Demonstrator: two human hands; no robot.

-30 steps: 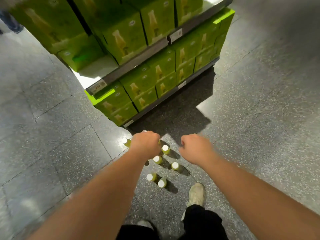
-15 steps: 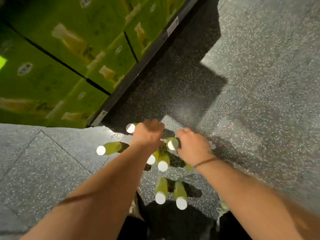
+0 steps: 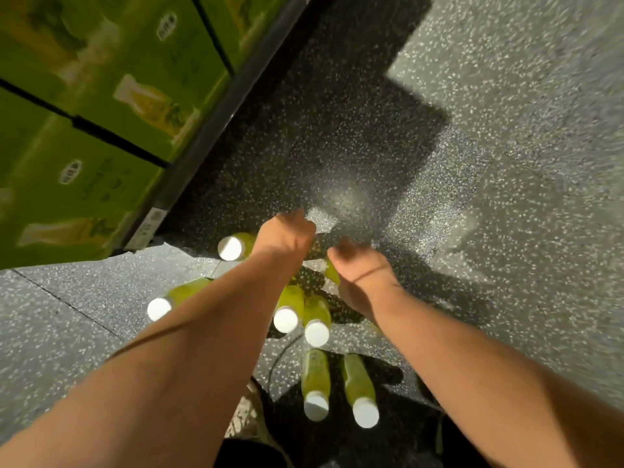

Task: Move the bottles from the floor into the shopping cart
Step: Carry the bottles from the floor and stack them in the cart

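Now closer to the floor than 0.5 s ago, w/ everything bigger in frame. L hand (image 3: pixel 287 234) pushed a touch further up-frame, knuckles up, fingers curled down over sth hidden; can't tell if gripping. R hand (image 3: pixel 361 275) motion-blurred, moved over the white cap seen btwn the hands before, w/ only a green sliver of the covered bottle (image 3: pixel 332 273) peeking out at its left edge. Can't tell whether grasped or just covered.

Rest of the green bottles (image 3: pixel 315 373) unmoved, all upright on the speckled floor (image 3: pixel 489 163), centre to lower centre of frame: one just left of L hand by the shelf corner, one further lower left beside the L forearm, two close together btwn the forearms, two more near the bottom edge, slightly apart.

Room-wise: dark shelf base rail (image 3: pixel 209 130) running diagonally from top centre down to mid left, ending near the closest bottle, so tight on that side. Bare floor across the right half and upper right, partly under a hard-edged shadow.

Upper left: stacked green cartons (image 3: pixel 111 79) on the shelf, closed, bottle pics printed on the sides; contents not visible.
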